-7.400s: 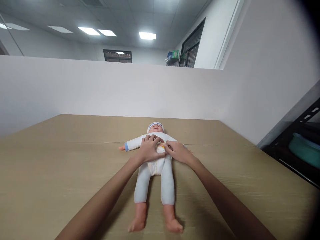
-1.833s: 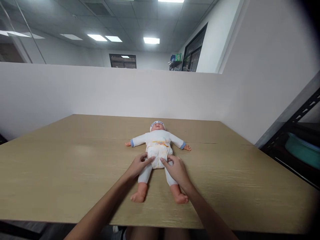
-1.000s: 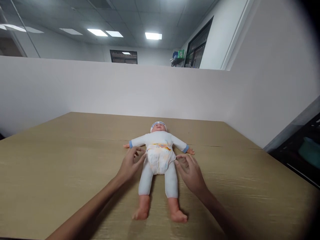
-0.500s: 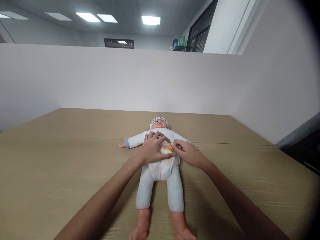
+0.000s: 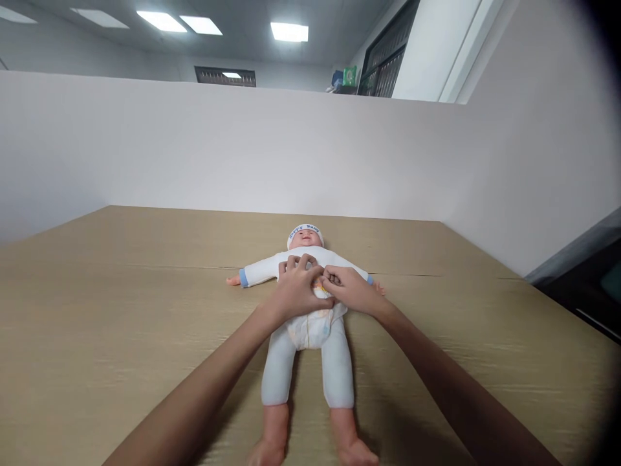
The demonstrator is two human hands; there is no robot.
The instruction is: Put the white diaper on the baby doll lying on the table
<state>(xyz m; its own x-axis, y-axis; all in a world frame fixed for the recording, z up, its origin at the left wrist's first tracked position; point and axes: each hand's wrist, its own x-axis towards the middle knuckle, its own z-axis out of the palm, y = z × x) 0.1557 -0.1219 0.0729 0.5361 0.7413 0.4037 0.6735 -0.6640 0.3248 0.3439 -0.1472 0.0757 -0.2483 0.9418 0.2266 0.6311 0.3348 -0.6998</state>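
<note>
Table [image 5: 97, 310]: wide, pale wood-grain top that fills the lower half of the view. Its far edge meets a white partition wall [image 5: 194, 149]; its right edge runs diagonally down toward a dark shelf unit [image 5: 587, 285] at the right margin. A seam line crosses the top from side to side, passing under the doll's shoulders. Broad bare surface lies to the left and to the right of the doll, with more between its head and the partition.

Doll [image 5: 308, 323]: baby doll lying on its back at the middle of the table, head toward the partition, feet toward the person. White suit with blue cuffs, white headband [image 5: 305, 230], arms spread out sideways, legs straight and slightly parted, bare feet near the bottom of the frame. Well away from every table edge.

Diaper [image 5: 313, 327]: white with a coloured print at the waist, wrapped about the doll's hips; the upper part is covered by the hands.

Left hand [image 5: 295, 288]: palm down on the doll's belly, fingers curled and close together, pressing at the diaper's waistband.

Right hand [image 5: 352, 291]: on the doll's waist just beside the left hand, fingertips bent in and pinched narrow at the waistband, touching the left hand's fingers. What the tips grip cannot be told.
</note>
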